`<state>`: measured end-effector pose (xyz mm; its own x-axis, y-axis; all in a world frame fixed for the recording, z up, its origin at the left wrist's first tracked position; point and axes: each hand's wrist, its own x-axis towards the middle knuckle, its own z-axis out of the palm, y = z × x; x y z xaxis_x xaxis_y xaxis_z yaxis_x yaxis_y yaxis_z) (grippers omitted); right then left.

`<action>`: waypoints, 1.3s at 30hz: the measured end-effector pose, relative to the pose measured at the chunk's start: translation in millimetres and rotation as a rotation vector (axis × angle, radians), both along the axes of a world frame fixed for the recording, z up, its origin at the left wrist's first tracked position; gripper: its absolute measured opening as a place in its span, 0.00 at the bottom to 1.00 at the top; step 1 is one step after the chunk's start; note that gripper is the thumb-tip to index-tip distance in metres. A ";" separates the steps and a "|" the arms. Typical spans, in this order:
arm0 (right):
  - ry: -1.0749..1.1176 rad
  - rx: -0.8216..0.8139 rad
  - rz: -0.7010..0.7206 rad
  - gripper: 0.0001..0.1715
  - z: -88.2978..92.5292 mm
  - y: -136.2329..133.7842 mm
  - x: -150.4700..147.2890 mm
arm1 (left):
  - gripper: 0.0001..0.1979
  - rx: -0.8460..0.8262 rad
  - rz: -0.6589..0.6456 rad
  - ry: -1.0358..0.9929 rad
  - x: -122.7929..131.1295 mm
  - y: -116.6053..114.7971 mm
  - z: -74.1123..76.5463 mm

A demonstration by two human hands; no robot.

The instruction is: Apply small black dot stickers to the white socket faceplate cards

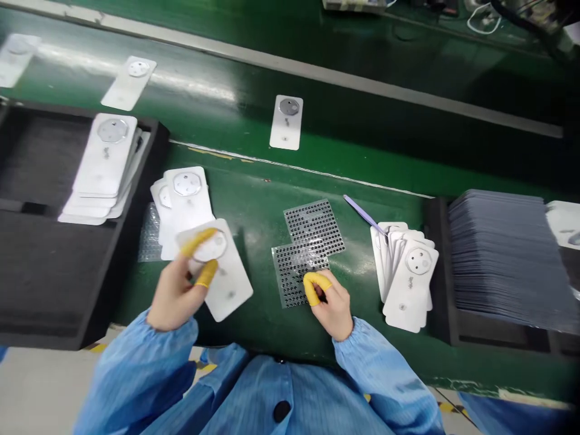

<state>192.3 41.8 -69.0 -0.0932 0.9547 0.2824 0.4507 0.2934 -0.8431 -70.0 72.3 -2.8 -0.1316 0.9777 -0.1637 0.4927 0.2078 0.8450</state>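
Note:
My left hand (185, 284), with yellow covers on thumb and forefinger, pinches a white card (231, 284) near its round part; the card is tilted and slightly blurred. Behind it lies a stack of similar white cards (188, 202). My right hand (328, 299) rests at the lower edge of two overlapping clear sheets of small black dots (315, 226). Its yellow-covered thumb and forefinger are pressed together, and whatever is between their tips is too small to make out. A purple pair of tweezers (360, 210) lies against the fanned white cards (410, 284) on the right.
A black tray (49, 272) with white cards (106, 157) stands at the left. Another black tray (441, 272) at the right holds a thick stack of dark sheets (505, 260). Single white cards (286, 124) lie on the green strip beyond the bench (254, 193).

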 end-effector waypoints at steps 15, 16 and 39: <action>-0.283 0.403 0.027 0.17 89.5 8.5 -6.5 | 0.03 0.288 -0.255 -0.151 91.5 -17.2 35.0; -0.303 0.409 0.015 0.17 89.7 7.5 -7.6 | 0.04 0.308 -0.249 -0.148 90.4 -17.4 35.3; -0.597 0.184 -0.056 0.31 77.0 -20.7 -29.3 | 0.08 0.384 -0.194 0.104 97.1 -18.2 28.3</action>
<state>163.1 21.0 8.0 -0.2366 0.9035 0.3573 0.8472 0.3719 -0.3795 27.1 54.0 25.5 0.0643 0.9732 0.2209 0.5782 -0.2167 0.7865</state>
